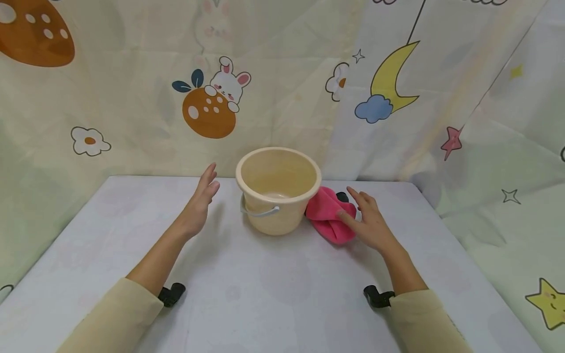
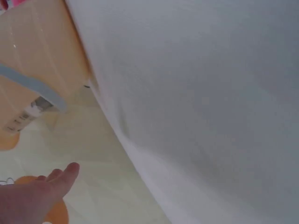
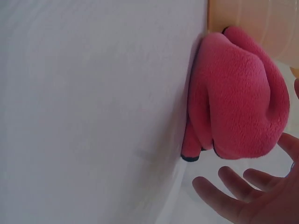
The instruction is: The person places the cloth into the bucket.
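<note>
A cream plastic bucket (image 1: 277, 215) stands upright near the back of the table, its grey handle (image 1: 260, 213) hanging down in front. Against its right side lies a crumpled pink cloth (image 3: 238, 98) with dark edging, fuzzy in the right wrist view. My right hand (image 1: 368, 223) is just right of the cloth, fingers spread and extended; the thumb overlaps the cloth in the head view, and I cannot tell if it touches. To the left of the bucket, apart from it, my left hand (image 1: 198, 206) is raised with straight fingers and holds nothing.
The white-covered table (image 1: 265, 304) reaches back to a patterned curtain (image 1: 287, 73) hanging close behind the bucket. Black devices (image 1: 173, 294) are worn at both wrists, beside the beige sleeves (image 1: 116, 316).
</note>
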A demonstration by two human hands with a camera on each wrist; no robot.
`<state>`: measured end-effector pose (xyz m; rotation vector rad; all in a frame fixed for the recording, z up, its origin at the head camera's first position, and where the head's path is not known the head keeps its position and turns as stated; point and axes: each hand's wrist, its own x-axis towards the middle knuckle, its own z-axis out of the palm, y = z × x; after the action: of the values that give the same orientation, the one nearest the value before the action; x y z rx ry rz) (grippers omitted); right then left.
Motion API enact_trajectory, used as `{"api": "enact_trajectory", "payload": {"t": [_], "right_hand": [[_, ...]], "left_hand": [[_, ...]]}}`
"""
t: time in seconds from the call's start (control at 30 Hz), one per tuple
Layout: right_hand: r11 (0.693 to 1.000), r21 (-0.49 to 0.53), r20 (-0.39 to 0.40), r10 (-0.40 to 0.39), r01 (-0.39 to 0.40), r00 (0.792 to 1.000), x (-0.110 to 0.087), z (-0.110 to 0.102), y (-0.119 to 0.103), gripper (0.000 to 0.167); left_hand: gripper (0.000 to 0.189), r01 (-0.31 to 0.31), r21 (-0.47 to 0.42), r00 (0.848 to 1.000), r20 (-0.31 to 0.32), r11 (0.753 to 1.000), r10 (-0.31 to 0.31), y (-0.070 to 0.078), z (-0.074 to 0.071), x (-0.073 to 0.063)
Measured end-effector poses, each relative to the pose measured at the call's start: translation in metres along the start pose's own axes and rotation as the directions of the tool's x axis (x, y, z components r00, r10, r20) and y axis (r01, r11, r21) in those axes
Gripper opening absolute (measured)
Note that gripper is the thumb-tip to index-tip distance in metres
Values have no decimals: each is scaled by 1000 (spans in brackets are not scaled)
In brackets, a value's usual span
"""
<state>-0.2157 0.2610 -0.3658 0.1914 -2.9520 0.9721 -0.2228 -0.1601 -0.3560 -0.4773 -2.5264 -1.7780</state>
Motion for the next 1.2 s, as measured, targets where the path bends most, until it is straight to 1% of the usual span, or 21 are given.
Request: {"api": "enact_trajectory", "payload": {"t": [0.17,0.37,0.47,0.67,0.83,0.93,1.07,1.2], "right_hand": [[1000,16,27,2,-3,1000,5,8,-4,86],[1000,0,41,-10,10,999,12,20,-9,82],[1000,-13,53,-19,19,998,15,27,-11,83],[998,-45,62,-32,35,998,19,35,-11,85],[997,-75,71,-19,24,997,22,40,-6,86],[994,-101,72,-37,44,997,24,42,-3,85],[989,-129,53,-63,69,997,26,42,-4,83],[989,-137,26,-55,58,998,27,42,-7,79]], "left_hand": [[72,25,-77,1000,-8,997,-26,3,13,7],[74,57,-165,998,-14,985,-60,6,32,18],[75,46,-194,998,-20,980,-51,7,40,22],[76,9,-267,997,-68,964,-28,6,51,25],[78,-13,-300,996,-85,954,-13,7,56,24],[79,-12,-294,996,-88,956,-15,8,56,24],[78,-12,-289,995,-95,957,-17,7,55,24],[76,-15,-295,995,-98,956,-15,6,55,24]]}}
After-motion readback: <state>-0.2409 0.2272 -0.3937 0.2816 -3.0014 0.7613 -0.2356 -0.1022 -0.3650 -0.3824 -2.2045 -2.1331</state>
